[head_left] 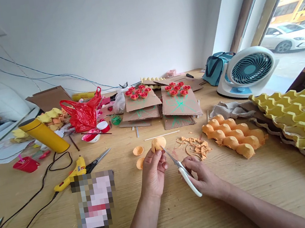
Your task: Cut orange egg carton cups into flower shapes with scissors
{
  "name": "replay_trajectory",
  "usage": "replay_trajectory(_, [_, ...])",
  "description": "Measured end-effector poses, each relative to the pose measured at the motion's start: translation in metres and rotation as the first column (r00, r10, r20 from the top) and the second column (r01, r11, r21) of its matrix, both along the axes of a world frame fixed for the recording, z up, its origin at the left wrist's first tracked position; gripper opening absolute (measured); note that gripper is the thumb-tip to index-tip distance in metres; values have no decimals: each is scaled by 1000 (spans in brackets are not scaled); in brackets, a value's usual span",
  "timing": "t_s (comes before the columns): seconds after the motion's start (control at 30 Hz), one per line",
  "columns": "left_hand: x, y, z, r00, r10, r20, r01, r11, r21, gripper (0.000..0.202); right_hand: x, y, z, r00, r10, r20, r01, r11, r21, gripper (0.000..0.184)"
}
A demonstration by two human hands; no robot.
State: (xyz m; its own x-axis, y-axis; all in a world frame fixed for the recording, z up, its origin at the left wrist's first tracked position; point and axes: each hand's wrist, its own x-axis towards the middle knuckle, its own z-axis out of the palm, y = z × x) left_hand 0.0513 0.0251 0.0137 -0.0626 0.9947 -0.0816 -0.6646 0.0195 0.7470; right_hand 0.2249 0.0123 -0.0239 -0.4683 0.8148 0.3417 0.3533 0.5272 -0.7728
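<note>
My left hand (154, 170) pinches a small orange egg-carton cup (158, 143) just above the wooden table (244, 200). White-handled scissors (184, 171) are gripped in my right hand (203, 175), and their blades point up-left to the cup's edge. Two cut orange cups (138, 150) lie left of the held one. Orange trimmings (195, 146) are scattered to its right. An orange egg-carton strip (235, 136) lies farther right.
Yellow egg trays (303, 118) are stacked at the right, with a white fan (247, 71) behind. Cardboard sheets with red paper roses (180, 101) stand at the back. A yellow glue gun (70, 176), second scissors (98, 160), yellow tube (43, 135) and red bag (83, 112) lie left.
</note>
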Motion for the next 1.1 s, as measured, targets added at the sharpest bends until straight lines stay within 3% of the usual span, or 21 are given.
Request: replay_trajectory(1.1, [3,-5,5,989,8,-147,0,998,56,26,3,0,6,993,95,-71,-96,995,-17,20])
